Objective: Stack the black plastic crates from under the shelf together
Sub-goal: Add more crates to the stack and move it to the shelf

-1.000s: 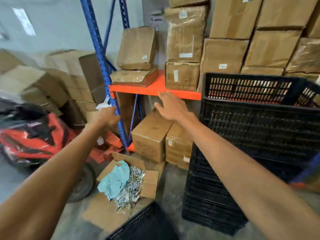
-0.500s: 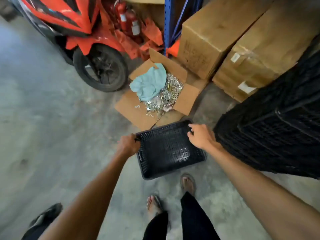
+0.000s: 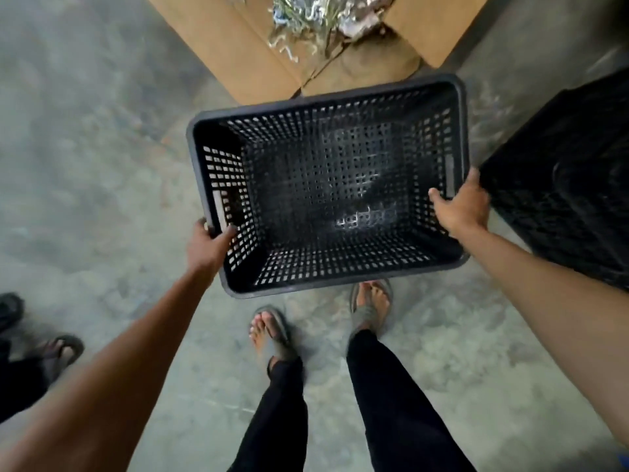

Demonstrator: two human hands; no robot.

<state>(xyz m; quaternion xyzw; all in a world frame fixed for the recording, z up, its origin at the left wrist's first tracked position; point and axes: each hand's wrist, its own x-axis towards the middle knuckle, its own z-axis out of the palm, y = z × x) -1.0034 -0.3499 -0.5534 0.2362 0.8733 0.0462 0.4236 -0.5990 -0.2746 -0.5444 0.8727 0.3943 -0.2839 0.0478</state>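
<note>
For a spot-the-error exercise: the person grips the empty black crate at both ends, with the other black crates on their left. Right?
No: the head view shows the other black crates on their right, beside the right hand. The rest holds: left hand and right hand grip the empty black crate at its ends.

I read the crate [image 3: 326, 185] as solid black, with walls and base perforated in a regular grid of small rectangular holes and pale scuffing on the base. The crate stack [image 3: 571, 185] is the same black. The cardboard box [image 3: 238, 46] is tan, its scraps [image 3: 306, 11] silvery. The floor [image 3: 85, 165] is mottled grey.
</note>
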